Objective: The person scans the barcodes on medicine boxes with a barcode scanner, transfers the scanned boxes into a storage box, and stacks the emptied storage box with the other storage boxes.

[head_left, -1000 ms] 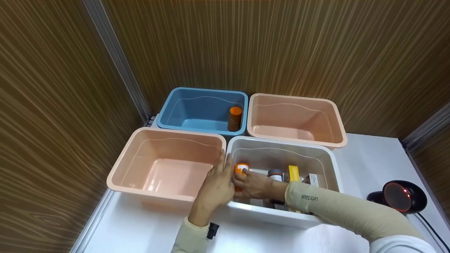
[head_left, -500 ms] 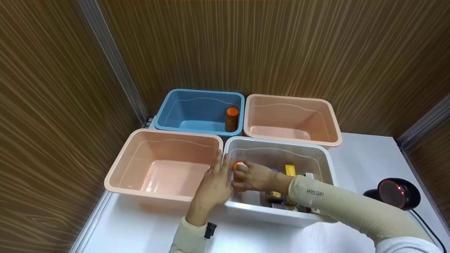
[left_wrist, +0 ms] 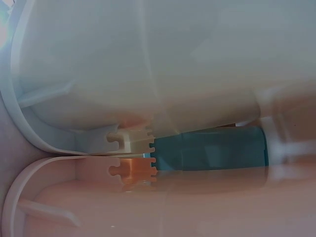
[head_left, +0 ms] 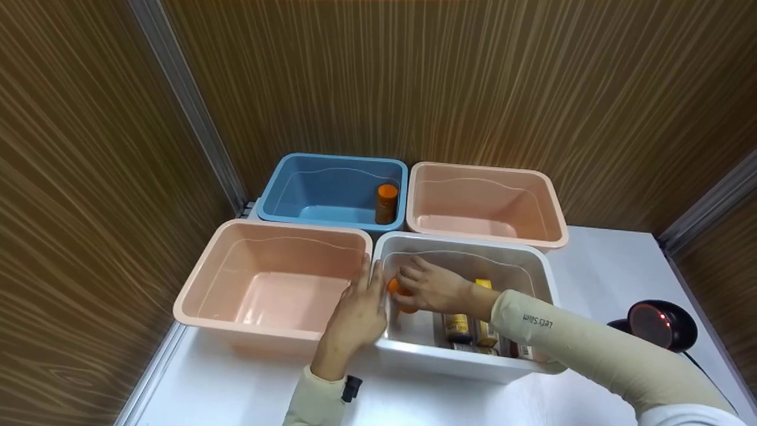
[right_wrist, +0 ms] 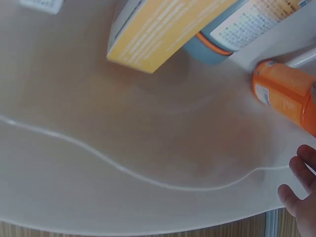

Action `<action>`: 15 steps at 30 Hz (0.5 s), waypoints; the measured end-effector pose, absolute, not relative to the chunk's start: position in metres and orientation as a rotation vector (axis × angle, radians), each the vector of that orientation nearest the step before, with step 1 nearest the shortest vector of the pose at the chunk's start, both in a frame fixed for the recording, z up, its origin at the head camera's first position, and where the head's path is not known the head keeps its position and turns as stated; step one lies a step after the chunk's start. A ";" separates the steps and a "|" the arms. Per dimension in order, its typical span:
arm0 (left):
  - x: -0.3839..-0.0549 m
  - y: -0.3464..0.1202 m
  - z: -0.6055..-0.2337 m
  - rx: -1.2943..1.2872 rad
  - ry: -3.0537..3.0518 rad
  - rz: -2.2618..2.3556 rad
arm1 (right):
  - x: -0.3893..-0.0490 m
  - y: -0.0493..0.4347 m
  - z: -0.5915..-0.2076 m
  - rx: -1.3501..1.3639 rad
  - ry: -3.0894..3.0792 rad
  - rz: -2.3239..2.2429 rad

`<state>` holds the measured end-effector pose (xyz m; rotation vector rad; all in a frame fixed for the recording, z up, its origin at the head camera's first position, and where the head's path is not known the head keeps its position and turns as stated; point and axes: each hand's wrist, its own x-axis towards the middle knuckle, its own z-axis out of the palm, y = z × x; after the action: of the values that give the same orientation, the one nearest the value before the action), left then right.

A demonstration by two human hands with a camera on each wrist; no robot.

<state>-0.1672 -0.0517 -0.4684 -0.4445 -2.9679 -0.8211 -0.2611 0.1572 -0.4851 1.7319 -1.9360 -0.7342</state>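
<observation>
My right hand (head_left: pixel 434 287) reaches into the white bin (head_left: pixel 461 359), its fingers curled round an orange bottle (head_left: pixel 407 306) by the left wall. In the right wrist view the orange bottle (right_wrist: pixel 281 91) lies at a slant; fingertips (right_wrist: pixel 296 168) show below it at the edge. Straight fingers of my left hand (head_left: pixel 358 316) rest along the meeting rims of the white bin and the left peach bin (head_left: pixel 248 324). Right of the orange bottle stand a dark bottle with a yellow label (head_left: pixel 457 329) and a yellow box (head_left: pixel 487 334). My right forearm partly hides the bin's contents.
A blue bin (head_left: pixel 331 222) at the back left holds a brown bottle with an orange cap (head_left: pixel 387 207). Another peach bin (head_left: pixel 488 238) stands at the back right. A black device with a red light (head_left: pixel 662 324) and cable sits on the table's right side.
My right hand has shifted slightly toward the bin's back wall, and the orange bottle has tipped from its more upright stance. My left hand stays on the rims. The view has shifted slightly.
</observation>
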 end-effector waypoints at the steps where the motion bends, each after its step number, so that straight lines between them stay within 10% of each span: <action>1: -0.168 -0.052 -0.469 -0.445 -2.967 -0.821 | -0.262 0.158 -0.484 1.728 -1.942 -0.727; 15: -0.174 -0.054 -0.471 -0.422 -2.971 -0.882 | -0.260 0.161 -0.471 1.603 -2.698 0.004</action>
<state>-0.1738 -0.0537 -0.4709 -0.4218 -2.9708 -0.8820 -0.2601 0.1607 -0.4713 1.6028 -2.6980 0.0037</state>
